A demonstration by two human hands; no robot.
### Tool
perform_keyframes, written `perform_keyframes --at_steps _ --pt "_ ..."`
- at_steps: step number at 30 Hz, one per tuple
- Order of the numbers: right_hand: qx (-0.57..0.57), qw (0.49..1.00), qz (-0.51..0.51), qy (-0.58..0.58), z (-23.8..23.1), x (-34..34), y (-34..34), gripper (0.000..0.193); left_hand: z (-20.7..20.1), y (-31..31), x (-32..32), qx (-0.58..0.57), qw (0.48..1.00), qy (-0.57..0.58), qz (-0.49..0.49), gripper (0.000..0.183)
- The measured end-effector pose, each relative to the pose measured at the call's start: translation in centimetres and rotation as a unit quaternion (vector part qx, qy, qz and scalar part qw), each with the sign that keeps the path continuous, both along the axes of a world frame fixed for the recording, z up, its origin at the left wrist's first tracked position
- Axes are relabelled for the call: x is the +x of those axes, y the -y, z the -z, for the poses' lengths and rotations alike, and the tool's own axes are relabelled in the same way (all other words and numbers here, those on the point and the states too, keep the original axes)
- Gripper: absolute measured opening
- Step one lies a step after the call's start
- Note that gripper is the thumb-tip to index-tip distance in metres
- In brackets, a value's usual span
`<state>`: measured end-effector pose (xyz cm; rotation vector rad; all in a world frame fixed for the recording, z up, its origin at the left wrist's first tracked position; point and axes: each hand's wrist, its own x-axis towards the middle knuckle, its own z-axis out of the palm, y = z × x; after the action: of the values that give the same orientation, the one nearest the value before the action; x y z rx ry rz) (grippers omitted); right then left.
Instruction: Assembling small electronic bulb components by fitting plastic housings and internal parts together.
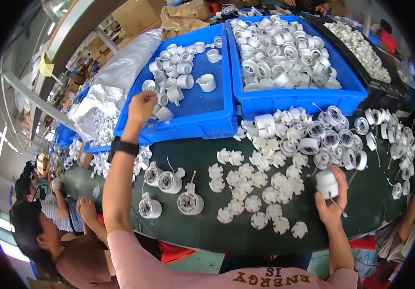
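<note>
My left hand (141,110) reaches into the left blue bin (219,121). Its fingers are pinched at the edge of a white cup-shaped housing (162,99), partly hidden by the hand. Similar white housings (207,83) lie loose around it. Over the table's right side, my right hand (333,204) grips a white cylindrical part (326,184) with a thin wire hanging from it. Several white ring units with dark insides (330,138) are heaped just beyond that hand. Assembled round units with side arms (190,203) stand below my left forearm.
Flat notched white discs (253,203) are scattered over the dark green table (207,231). A second blue bin (303,98) is piled with white rings. Beyond it sits a black crate (385,89) of small white parts. An open plastic bag (104,103) lies at left, and people sit nearby.
</note>
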<state>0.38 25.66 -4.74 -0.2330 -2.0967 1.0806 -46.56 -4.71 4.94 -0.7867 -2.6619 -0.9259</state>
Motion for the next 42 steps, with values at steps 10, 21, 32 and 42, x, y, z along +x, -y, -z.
perform_keyframes --at_steps 10,21,32,42 --pt "0.029 0.998 0.025 0.050 2.1 0.5 -1.0 0.067 5.1 0.3 -18.9 -0.179 0.968 -0.018 -0.174 0.050" --pt "0.014 0.998 -0.024 0.051 1.1 0.3 -0.7 0.065 -2.9 -2.3 -7.6 0.128 0.983 0.130 0.010 0.029" --pt "-0.187 0.960 -0.207 -0.009 -2.2 2.0 2.2 0.079 -5.2 -8.8 21.3 0.155 0.907 0.107 0.377 0.024" --pt "0.227 0.954 0.120 0.157 -2.6 7.5 0.2 0.067 -0.2 -11.6 35.4 0.265 0.824 0.098 0.491 0.018"
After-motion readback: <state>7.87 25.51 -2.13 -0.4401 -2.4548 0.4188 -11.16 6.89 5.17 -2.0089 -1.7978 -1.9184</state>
